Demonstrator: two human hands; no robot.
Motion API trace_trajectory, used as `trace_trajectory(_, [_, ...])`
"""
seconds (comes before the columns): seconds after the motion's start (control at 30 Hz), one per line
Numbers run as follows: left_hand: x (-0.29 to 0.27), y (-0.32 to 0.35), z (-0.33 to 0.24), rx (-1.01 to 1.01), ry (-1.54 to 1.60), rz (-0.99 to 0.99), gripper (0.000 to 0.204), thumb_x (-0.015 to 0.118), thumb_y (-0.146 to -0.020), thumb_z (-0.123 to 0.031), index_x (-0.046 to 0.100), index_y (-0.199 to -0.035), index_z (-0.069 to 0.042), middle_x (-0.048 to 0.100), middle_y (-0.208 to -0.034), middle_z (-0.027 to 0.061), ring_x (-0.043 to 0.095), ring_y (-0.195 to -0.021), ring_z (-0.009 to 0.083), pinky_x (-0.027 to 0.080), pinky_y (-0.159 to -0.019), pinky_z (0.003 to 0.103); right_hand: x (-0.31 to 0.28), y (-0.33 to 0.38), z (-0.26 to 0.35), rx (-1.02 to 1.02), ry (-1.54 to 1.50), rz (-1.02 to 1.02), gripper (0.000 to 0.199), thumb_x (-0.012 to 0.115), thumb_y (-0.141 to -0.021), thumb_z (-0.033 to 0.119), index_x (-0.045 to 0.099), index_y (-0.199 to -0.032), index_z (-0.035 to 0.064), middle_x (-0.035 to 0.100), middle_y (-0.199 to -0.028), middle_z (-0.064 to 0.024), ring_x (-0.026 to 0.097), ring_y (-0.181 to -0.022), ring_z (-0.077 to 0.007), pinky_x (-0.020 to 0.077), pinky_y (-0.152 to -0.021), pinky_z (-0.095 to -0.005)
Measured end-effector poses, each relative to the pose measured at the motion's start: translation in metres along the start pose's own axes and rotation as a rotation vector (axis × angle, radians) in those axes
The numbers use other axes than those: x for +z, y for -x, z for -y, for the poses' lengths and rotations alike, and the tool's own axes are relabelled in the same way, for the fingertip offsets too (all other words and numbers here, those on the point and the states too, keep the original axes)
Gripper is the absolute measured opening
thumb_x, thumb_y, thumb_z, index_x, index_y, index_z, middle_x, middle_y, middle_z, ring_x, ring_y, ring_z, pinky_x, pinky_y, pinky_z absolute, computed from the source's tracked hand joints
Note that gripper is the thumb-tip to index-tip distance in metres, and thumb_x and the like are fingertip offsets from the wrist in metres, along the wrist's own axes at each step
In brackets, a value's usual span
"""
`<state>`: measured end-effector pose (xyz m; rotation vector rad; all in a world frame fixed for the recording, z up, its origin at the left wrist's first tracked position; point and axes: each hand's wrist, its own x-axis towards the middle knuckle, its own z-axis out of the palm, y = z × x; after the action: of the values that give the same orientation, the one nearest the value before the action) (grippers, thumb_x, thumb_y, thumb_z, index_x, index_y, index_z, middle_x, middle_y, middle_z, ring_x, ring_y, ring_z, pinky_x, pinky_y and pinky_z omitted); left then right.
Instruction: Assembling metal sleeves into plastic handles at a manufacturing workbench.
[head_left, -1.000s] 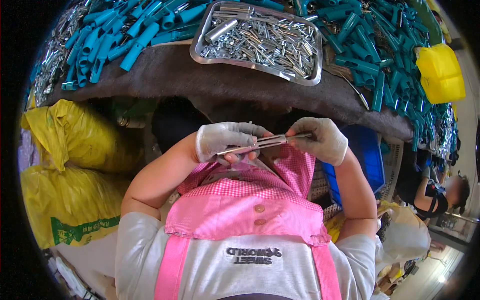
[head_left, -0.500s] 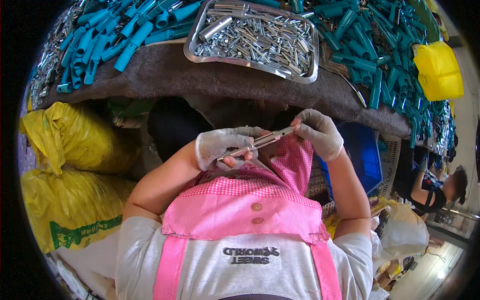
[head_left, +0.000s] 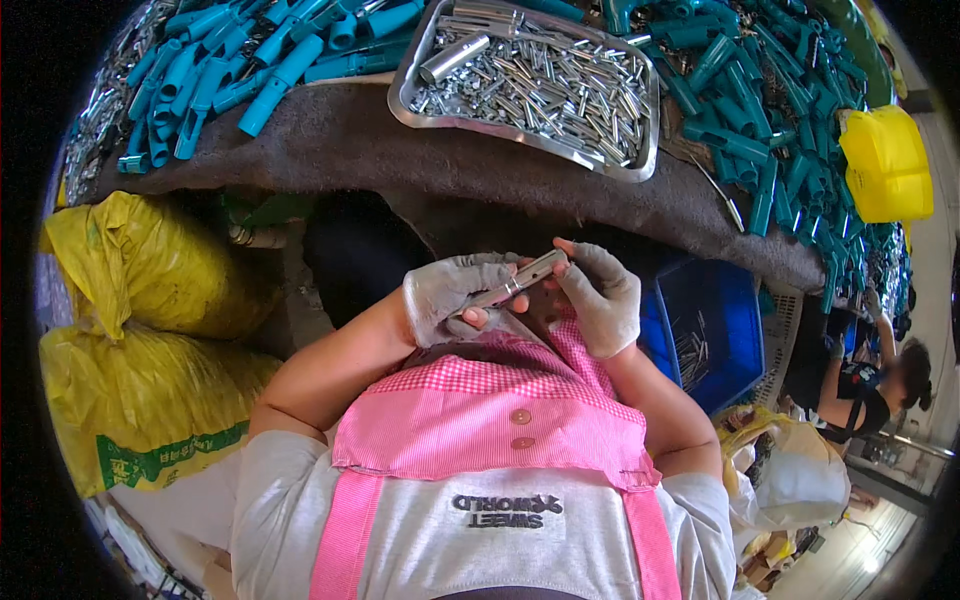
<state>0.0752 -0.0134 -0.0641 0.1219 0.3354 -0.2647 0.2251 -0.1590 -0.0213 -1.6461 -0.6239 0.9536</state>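
Observation:
Between my gloved hands is a slim silver metal tube, tilted up toward the right, with a small dark hole in its side [head_left: 522, 281]. My left hand [head_left: 442, 300] is wrapped round its lower end, fingertips bare beyond the grey-white glove. My right hand [head_left: 604, 298] pinches the upper end between thumb and fingers. Ahead of both hands, a metal tray [head_left: 520, 131] on the dark cloth-covered work surface [head_left: 400, 150] holds many small silver pins [head_left: 570, 90]. A wider silver tube [head_left: 453, 58] lies on the pins.
Teal slotted plastic tubes are heaped left [head_left: 268, 95] and right [head_left: 735, 145] of the tray. A yellow plastic container [head_left: 885, 165] stands far right. Below the edge are a blue bin [head_left: 735, 330] with thin metal pieces and yellow sacks [head_left: 150, 270]. A co-worker [head_left: 865, 390] sits at right.
My right hand has come left and slightly down, closer to my left hand. Less of the metal tube shows between them, and its slotted side no longer shows.

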Motion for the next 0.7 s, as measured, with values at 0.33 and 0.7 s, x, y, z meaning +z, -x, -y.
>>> trace_trajectory(0.33, [0.02,0.019,-0.011,0.101,-0.037,-0.019,0.032,0.057,-0.089,-0.017,0.047,-0.119,-0.013,0.06,-0.092,0.0072,0.047,-0.052,0.008,0.029,-0.038,0.018,0.019,-0.024,0.029,-0.022,-0.12,0.051,0.024,0.062,-0.088,0.014,0.054,-0.104,-0.001,0.06,-0.084,-0.0039,0.056,-0.074,-0.0085,0.0483,-0.063,-0.0227])
trace_trajectory(0.7, [0.02,0.072,-0.02,0.615,0.138,-0.211,0.033,0.051,-0.089,-0.011,0.045,-0.121,-0.013,0.055,-0.097,0.0091,0.047,-0.061,0.0112,0.035,-0.044,0.02,-0.064,-0.226,0.133,-0.509,0.832,-0.116,0.023,0.059,-0.085,0.017,0.062,-0.1,0.0,0.067,-0.085,-0.0091,0.06,-0.076,-0.0124,0.0482,-0.071,-0.0284])
